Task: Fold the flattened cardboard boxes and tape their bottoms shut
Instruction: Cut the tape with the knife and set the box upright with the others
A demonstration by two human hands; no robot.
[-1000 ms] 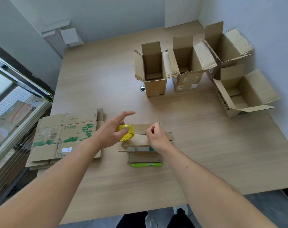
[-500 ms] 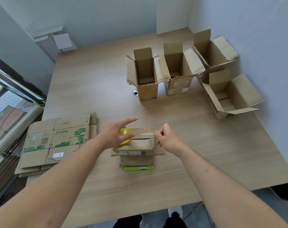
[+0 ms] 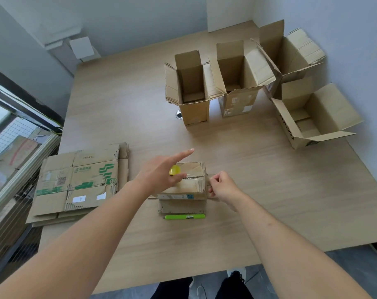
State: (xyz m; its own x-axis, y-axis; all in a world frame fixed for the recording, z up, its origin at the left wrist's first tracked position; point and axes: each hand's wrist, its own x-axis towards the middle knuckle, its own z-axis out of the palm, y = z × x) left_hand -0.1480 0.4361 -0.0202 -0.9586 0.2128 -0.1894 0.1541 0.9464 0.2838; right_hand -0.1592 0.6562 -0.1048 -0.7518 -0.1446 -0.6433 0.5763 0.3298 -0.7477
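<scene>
Holding the yellow tape roll (image 3: 174,170) against the near box (image 3: 186,182), your left hand (image 3: 160,172) curls its lower fingers and thumb round the roll while the index finger points straight out over the top. Your right hand (image 3: 223,187) pinches the pulled tape end at the box's right edge, fingers curled tight. A clear strip of tape runs across the box's closed bottom flaps between your two hands. That box sits upside down on the counter (image 3: 258,180), just behind a green marker (image 3: 185,216). To your left lies the stack of flattened boxes (image 3: 79,180). Four folded boxes (image 3: 193,91) stand open-topped at the far right of the counter, close together.
</scene>
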